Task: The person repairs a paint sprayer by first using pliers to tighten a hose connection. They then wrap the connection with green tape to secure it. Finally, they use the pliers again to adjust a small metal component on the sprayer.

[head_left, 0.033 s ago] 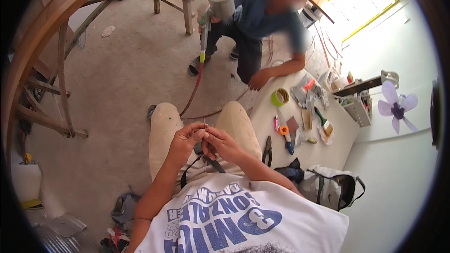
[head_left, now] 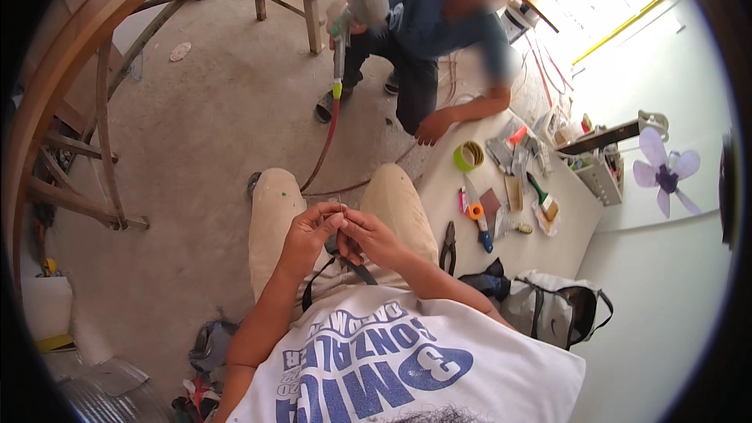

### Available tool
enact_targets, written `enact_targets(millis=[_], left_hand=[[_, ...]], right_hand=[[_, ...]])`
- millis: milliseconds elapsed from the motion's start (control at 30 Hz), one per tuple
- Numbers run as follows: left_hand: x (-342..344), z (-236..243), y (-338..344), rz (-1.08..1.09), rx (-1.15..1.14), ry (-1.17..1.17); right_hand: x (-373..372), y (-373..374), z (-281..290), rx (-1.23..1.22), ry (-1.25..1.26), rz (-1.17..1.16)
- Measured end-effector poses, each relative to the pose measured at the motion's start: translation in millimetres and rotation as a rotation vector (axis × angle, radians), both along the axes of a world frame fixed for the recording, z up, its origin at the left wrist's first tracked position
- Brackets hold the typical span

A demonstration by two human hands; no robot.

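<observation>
Above my lap, my left hand (head_left: 312, 233) and my right hand (head_left: 366, 236) meet with their fingertips together. Pinched between them is a thin, wire-like piece (head_left: 341, 200), its upper end poking up; it is too small to tell its exact kind. Both hands are closed, and the lower part of the piece is hidden by the fingers. A dark strap (head_left: 356, 272) lies on my lap just below the right hand. Pliers with dark handles (head_left: 447, 249) rest on the bench to the right of my right hand.
A co-worker crouches ahead, holding a spray gun (head_left: 340, 43) with a red hose (head_left: 323, 158). On the pale bench (head_left: 540, 262) lie green tape (head_left: 468, 157), a paintbrush (head_left: 542, 197), a blue-handled knife (head_left: 482, 227), scrapers and a bag (head_left: 552, 309). Wooden trestles (head_left: 102, 125) stand left.
My hands keep the same pinch, almost unmoved. The view has shifted very slightly, and the co-worker's spray gun sits a touch further left and lower.
</observation>
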State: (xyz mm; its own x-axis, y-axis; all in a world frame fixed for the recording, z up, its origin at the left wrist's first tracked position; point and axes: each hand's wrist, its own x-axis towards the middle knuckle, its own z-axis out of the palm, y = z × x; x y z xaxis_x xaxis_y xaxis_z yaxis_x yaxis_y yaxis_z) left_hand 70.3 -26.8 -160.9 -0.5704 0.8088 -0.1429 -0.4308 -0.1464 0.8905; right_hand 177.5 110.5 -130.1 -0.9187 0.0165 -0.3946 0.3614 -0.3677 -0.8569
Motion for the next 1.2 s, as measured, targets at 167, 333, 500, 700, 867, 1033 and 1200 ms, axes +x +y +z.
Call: enact_targets(millis=[167,333,500,700,867,1033,1200], left_hand=[[16,6,4,0.175,-0.058,0.116],[23,29,-4,-0.148,-0.331,0.497],[31,33,-3,-0.45,-0.5,0.468],[21,15,-9,-0.557,-0.383,-0.258],[24,11,-15,-0.412,-0.288,-0.392],[22,9,-15,-0.363,-0.282,-0.413],[31,20,-10,-0.187,-0.355,-0.32]], right_hand=[[27,0,-2,0.082,-0.059,0.056],[62,22,-23,0.898,0.214,0.01],[74,36,-15,1.423,0.419,0.246],[62,49,0,1.28,0.553,0.244],[48,49,3,1.198,0.665,0.099],[44,46,1,1.162,0.677,0.108],[46,33,25,1.186,0.426,0.169]])
